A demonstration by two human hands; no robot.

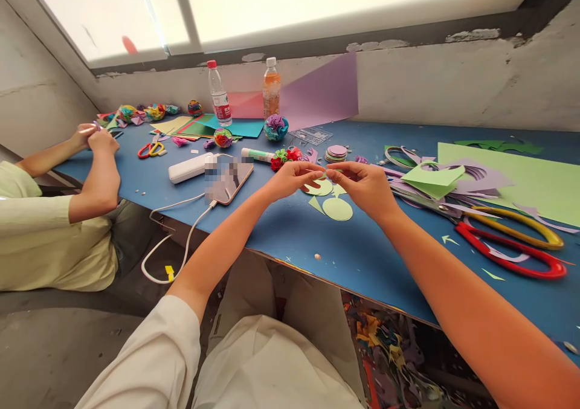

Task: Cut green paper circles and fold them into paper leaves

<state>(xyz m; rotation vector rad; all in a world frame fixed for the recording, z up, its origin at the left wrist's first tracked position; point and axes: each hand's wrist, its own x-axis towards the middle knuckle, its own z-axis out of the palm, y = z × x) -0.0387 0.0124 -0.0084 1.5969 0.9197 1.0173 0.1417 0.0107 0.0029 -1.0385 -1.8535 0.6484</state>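
— The cream shirt fills the bottom centre of the frame, and two bare forearms reach up from it towards the middle.

— And the hands?

— They meet in the centre. The left hand and the right hand each have thumb and fingers drawn close together, fingertips nearly meeting. Whether anything small is pinched between them, I cannot tell.

— What lies near them?

— A pale green paper circle, flat on the blue worktop, just below the fingers in the frame. More pale green cut paper shows by it, partly covered by the left hand. A stack of paper discs sits a little above.

— The right side?

— Large scissors with red and yellow handles, their blades among lilac and green scraps. A green sheet lies beyond.

— Left of centre?

— A glue stick, a phone with a white cable, and a white power bank. Two bottles stand higher up: one red-capped, one orange.

— Anyone else?

— Another person sits at the far left, hands together over the worktop.
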